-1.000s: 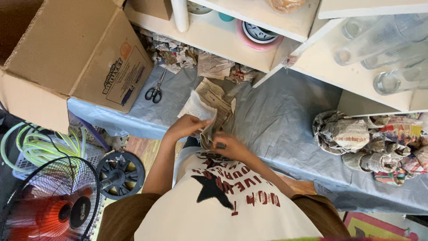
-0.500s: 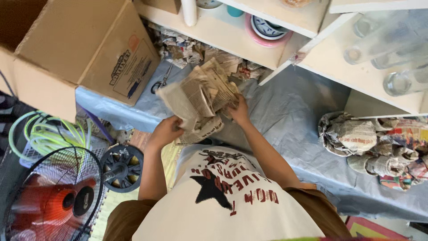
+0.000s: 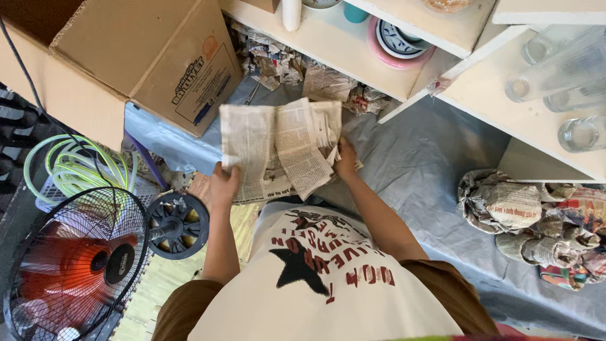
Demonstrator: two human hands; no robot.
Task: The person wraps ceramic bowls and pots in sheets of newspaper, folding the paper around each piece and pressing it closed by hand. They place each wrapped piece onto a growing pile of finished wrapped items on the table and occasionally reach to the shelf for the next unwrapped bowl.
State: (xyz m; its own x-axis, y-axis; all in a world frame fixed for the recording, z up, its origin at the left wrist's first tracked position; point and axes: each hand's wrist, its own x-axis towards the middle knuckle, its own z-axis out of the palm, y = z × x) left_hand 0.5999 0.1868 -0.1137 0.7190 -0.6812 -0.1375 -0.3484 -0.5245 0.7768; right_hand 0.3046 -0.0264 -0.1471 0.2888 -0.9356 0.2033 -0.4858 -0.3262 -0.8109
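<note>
Currently, head view: left hand (image 3: pixel 224 183) pinches the lower left edge of a crumpled, creased sheet of printed newspaper (image 3: pixel 278 148), grip closed on the paper. Right hand (image 3: pixel 346 158) clamps the sheet's right side. Sheet is spread open between both hands, raised above the grey-blue cloth-covered floor (image 3: pixel 416 164). Brown cardboard box (image 3: pixel 151 57) sits to the left, white wooden shelf (image 3: pixel 353 50) just beyond, red-bladed floor fan (image 3: pixel 72 265) lower left, newspaper-wrapped bundles (image 3: pixel 530 221) far right.
</note>
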